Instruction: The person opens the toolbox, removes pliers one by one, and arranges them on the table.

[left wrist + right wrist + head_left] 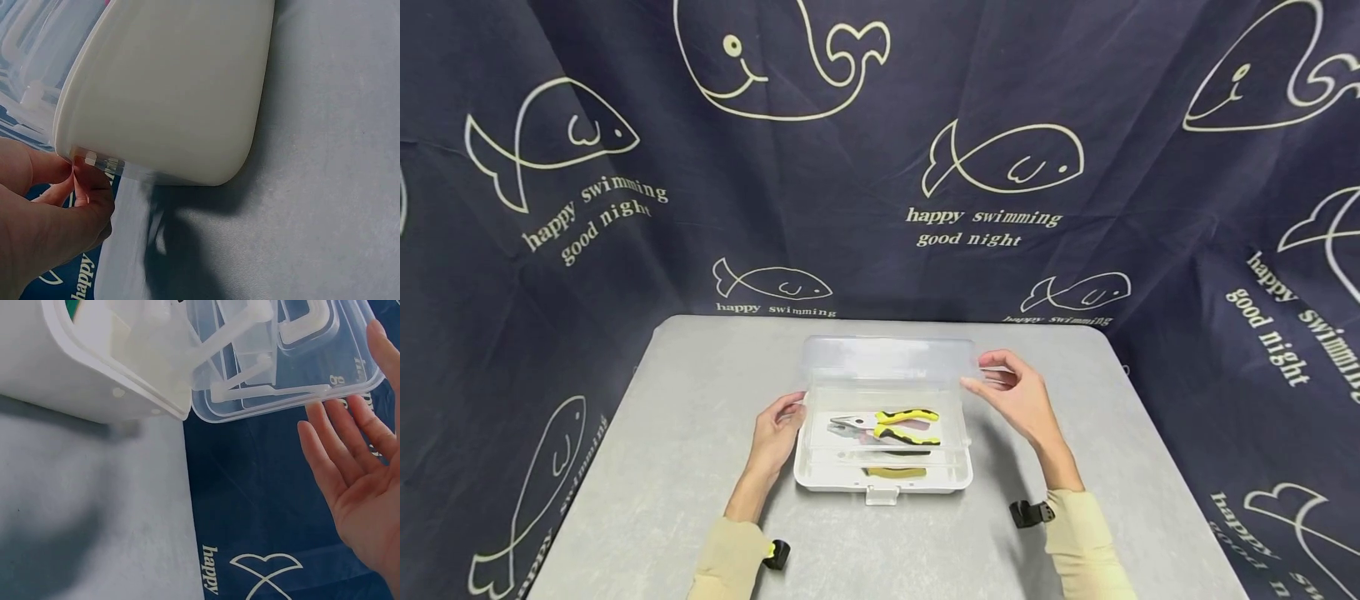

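Observation:
A white toolbox [805, 481] stands on the table with its clear lid [887, 354] raised at the back. Its translucent inner tray [842, 396] bears pliers [906, 423] with yellow and black handles. Under the tray's front edge show a dark-handled tool [910, 453] and a yellowish one [895, 472], both partly hidden. My left hand [777, 429] is at the box's back left, its thumb and forefinger pinching the rim in the left wrist view. At the lid's right edge is my right hand [1015, 396], its fingers extended and fingertips touching the edge in the right wrist view.
The box sits on a grey table [722, 358]. Behind and at both sides hangs a dark blue curtain [880, 275] with fish and whale prints. A white latch [882, 497] juts from the box's front. Both sleeved wrists wear small black cameras [777, 554].

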Demonstrator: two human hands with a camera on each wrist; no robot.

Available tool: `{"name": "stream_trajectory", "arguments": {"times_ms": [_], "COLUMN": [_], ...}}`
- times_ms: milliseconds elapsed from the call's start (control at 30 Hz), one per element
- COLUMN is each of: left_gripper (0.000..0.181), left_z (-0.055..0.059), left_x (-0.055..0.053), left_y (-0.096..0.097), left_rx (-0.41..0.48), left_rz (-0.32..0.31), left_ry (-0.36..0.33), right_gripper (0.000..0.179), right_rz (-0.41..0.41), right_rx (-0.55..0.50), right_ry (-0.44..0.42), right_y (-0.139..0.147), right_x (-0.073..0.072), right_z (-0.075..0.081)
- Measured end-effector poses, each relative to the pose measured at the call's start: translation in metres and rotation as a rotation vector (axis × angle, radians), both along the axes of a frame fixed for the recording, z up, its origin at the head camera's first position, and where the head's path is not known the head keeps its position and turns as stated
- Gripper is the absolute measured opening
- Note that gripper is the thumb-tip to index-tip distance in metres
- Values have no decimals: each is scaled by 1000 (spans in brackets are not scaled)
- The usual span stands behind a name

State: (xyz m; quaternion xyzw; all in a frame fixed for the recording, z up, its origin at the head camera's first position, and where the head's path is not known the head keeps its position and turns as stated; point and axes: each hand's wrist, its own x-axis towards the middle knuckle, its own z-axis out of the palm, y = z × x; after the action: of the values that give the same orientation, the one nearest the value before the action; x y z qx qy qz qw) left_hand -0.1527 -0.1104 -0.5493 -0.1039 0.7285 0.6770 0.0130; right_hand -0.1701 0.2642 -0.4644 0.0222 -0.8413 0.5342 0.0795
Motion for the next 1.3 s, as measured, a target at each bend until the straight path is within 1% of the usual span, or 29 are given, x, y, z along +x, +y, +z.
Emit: {"name": "stream_trajectory", "arguments": {"times_ms": [33,67,100,167,200,267,300,367,500,600,767,967,1100,1200,1300], "left_gripper": [33,33,33,33,32,32,32,31,31,30,31,31,30,29,29], "left_z": [6,8,9,10,7,-5,-7,-10,-11,-11,-11,-14,-14,-14,-14], "left_x": [2,2,3,3,2,-2,-2,-3,-4,-5,-4,-4,-4,-4,-4], "left_y": [0,1,1,1,0,-1,-1,0,1,1,1,0,0,0,0], "left_rx": [-1,0,3,-2,-2,2,3,3,7,2,5,7,9,-4,-23], "left_rz": [-2,-2,-2,3,8,16,20,26,32,33,38,36,39,44,47], "left_ry": [1,-2,-3,-6,-3,-2,3,8,14,12,11,26,29,18,7], "right_gripper": [46,44,43,38,36,32,30,28,23,21,21,15,16,19,21], "right_rz": [-2,-6,-12,-14,-16,-19,-21,-30,-43,-35,-24,-53,-74,-79,-74], "right_rx": [-10,-23,-38,-75,-92,-127,-145,-169,-206,-212,-212,-222,-205,-201,-197], "right_ry": [2,10,17,37,45,63,67,75,100,122,140,184,179,169,161], "right_y": [-1,-2,-3,-7,-9,-13,-14,-12,-7,-7,-9,-14,-16,-18,-23], "right_x": [-1,-2,-3,-2,-1,0,-1,-4,-16,-20,-25,-31,-35,-36,-31], "right_z": [0,0,0,6,10,15,16,11,-6,-11,-14,-16,-17,-13,-1]}}
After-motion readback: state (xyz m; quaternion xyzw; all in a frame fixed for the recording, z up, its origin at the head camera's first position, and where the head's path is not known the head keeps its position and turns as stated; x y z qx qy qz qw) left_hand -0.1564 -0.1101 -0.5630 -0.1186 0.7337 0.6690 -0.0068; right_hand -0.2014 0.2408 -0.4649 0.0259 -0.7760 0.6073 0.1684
